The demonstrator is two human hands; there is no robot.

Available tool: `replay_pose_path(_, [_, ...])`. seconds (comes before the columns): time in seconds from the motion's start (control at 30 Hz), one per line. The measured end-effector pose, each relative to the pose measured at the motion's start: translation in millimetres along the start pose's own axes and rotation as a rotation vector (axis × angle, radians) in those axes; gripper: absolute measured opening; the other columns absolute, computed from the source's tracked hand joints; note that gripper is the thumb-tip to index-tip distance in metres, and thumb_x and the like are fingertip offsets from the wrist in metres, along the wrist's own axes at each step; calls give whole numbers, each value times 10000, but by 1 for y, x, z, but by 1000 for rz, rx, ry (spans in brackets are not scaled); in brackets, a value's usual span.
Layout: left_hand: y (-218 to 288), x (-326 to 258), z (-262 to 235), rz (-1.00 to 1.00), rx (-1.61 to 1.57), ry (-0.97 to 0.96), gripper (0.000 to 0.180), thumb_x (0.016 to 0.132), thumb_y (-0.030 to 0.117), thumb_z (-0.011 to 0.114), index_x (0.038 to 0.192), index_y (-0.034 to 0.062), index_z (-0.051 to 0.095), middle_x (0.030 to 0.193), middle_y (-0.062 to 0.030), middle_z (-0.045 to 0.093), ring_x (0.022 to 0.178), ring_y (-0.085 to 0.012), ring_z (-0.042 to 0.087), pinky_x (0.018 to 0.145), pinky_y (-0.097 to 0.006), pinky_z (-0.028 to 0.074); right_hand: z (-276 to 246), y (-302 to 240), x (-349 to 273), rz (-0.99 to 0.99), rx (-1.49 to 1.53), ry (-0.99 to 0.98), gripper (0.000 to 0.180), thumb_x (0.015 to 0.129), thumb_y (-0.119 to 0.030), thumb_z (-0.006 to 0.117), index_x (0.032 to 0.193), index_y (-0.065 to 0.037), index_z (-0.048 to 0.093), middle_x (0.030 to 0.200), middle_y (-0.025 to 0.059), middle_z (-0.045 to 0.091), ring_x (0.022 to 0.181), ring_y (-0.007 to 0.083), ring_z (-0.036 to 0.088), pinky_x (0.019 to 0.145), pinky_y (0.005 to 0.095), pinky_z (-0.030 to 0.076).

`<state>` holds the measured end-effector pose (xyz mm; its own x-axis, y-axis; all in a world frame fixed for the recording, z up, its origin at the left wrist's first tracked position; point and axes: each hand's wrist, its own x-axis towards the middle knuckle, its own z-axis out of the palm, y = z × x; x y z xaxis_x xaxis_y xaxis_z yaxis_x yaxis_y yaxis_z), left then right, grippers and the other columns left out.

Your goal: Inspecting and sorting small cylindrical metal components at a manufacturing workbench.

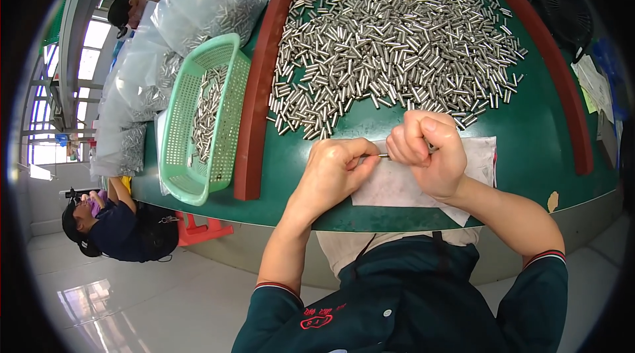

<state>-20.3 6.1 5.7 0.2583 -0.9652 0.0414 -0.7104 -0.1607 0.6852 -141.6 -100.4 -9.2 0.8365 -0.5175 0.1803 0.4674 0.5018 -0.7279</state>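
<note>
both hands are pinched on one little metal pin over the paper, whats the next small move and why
Probably carry the thin silver metal pin left and drop it into the mint-green perforated plastic basket. The left hand and right hand pinch it between them above the white paper sheet, the basket already holds similar pins, and the big loose pile of pins lies further back.

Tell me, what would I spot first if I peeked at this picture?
First, the huge heap of small shiny metal cylinders spread over the green table with a red-brown raised rim. Near its front edge, the left hand and right hand pinch a thin metal piece between them. Left of the rim sits a mint-green plastic mesh basket.
</note>
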Motion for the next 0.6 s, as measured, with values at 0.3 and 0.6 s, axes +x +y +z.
replay_pose_path(0.3, [3, 2, -3, -68, -36, -51, 54, 685, 44, 630, 712, 12, 597, 483, -106, 463, 397, -196, 430, 415, -305, 352, -1, 0, -2, 19, 33, 3, 307, 797, -188, 362, 521, -74, 293, 461, -18, 263, 440, 71, 215, 434, 233, 189])
replay_pose_path(0.6, [2, 2, -3, 14, -33, -31, 48, 692, 38, 621, 701, 9, 584, 535, -141, 523, 452, -268, 512, 441, -334, 389, 6, 5, -4, -25, -190, 3, 338, 809, -213, 368, 510, -82, 280, 446, -21, 246, 419, 84, 189, 420, 252, 180])
